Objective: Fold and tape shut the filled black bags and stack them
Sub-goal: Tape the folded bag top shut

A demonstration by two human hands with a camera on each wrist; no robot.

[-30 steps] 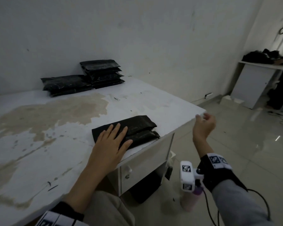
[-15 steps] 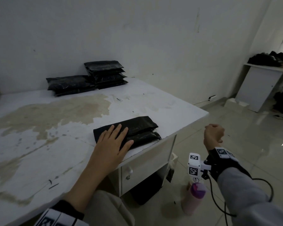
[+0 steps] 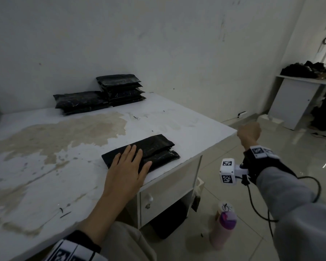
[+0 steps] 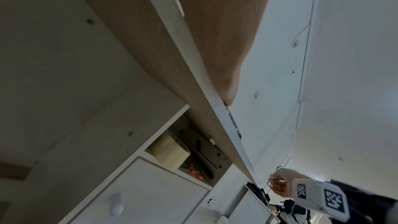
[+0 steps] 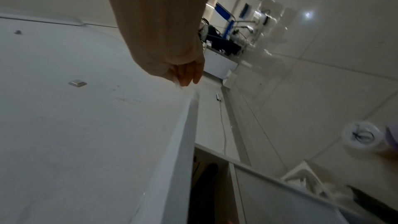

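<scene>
Bag (image 3: 142, 151), black, folded over on itself, lies flat near the front-right corner of the white table (image 3: 186, 125), long side running away-right from the left hand (image 3: 127, 169). That hand lies palm down w/ fingers straight and spread, fingertips on the bag's near-left end, heel of palm on the tabletop just short of the table's front edge. In the left wrist view only the forearm underside and the table edge show; the fingers are hidden there.

Right hand (image 3: 249, 132) is up in the air off the table's right corner, well apart from the bag, back of hand toward the head cam, fingers curled in. In the right wrist view the fingertips (image 5: 189, 74) bunch together, and a thin pale sliver shows at them; can't tell what it is or whether the hand really holds anything.

Beyond the left hand, against the wall (image 3: 158, 44), sit two stacks of filled black bags: taller stack (image 3: 120, 87) to the right, lower stack (image 3: 79, 101) touching it on its left.

Below the right forearm, on the tiled floor (image 3: 271, 147), stands a pink bottle (image 3: 223, 227) w/ purple top. Farther right of the right hand, a white cabinet (image 3: 294, 102) w/ dark stuff piled on it.
</scene>
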